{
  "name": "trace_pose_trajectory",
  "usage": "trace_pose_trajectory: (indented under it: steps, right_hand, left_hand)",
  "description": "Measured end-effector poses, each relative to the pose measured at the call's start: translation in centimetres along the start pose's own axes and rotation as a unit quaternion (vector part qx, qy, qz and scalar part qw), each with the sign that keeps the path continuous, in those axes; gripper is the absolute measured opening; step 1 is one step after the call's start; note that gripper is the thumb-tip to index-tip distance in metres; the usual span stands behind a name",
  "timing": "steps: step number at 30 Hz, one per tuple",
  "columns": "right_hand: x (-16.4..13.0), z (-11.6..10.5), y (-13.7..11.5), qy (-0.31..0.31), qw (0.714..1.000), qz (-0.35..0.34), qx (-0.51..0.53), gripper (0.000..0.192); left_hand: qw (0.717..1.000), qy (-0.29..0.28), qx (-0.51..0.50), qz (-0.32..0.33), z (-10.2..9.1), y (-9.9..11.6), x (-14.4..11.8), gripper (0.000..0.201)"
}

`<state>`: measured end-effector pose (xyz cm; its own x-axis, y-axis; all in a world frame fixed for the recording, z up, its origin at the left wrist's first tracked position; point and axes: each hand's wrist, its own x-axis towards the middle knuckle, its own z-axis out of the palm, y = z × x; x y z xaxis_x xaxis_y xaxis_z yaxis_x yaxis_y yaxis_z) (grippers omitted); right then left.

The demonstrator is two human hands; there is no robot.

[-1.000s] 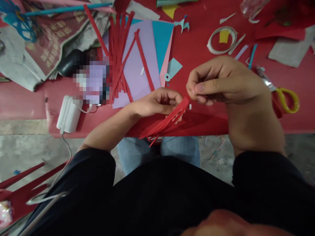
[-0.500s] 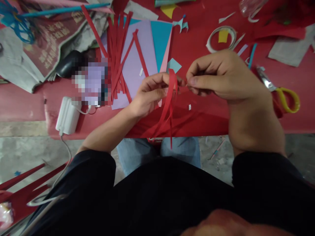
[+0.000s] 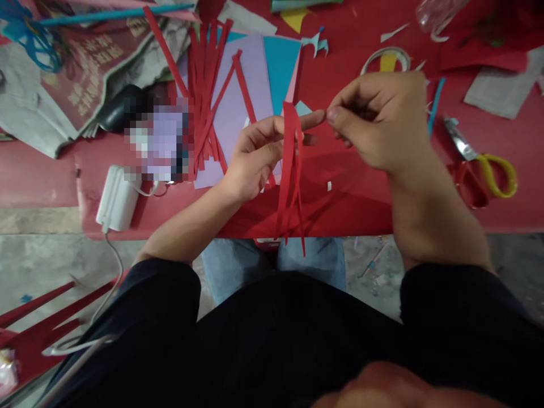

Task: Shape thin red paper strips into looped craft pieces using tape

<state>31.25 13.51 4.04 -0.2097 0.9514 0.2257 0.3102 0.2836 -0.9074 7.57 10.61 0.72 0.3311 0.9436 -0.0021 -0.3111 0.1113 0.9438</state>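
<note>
Red paper strips (image 3: 289,153) hang over the fingers of my left hand (image 3: 257,156), their loose ends dropping past the table edge. The thumb of that hand closes against them, while its index finger points to the right. My right hand (image 3: 374,122) is closed in a pinch, its thumb and finger meeting at the tip of that index finger. Whatever the pinch holds, if anything, is too small to make out. Under my left hand lie lilac paper sheets (image 3: 246,73), with a bundle of more red paper strips (image 3: 202,85) beside them.
Scissors (image 3: 484,164) with one yellow and one red handle lie on the right. Behind my right hand is a tape roll (image 3: 408,55). On the left are a black computer mouse (image 3: 121,107), a white adapter (image 3: 118,198) with a cable, and crumpled newspaper (image 3: 25,107).
My left index finger has straightened toward my right hand, which has risen slightly and tilted. The hanging red strips have swung to a steeper, more vertical line.
</note>
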Motion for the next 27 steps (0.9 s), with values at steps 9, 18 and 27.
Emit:
trace_pose_trajectory:
  steps: [9,18,27]
  right_hand:
    - [-0.8,1.1,1.1,0.056,0.995,-0.067,-0.056,0.013]
    - [-0.9,1.4,0.6,0.075,0.991,-0.045,-0.097,0.01]
    - [-0.1,1.9,0.9,0.059,0.975,-0.004,0.212,0.008]
  left_hand:
    - [1.0,0.013,0.017,0.008,-0.4,0.0,0.1,0.028]
    - [0.999,0.006,0.031,0.004,-0.4,0.2,0.4,0.031]
    - [0.995,0.078,-0.051,-0.021,-0.2,-0.6,0.9,0.015]
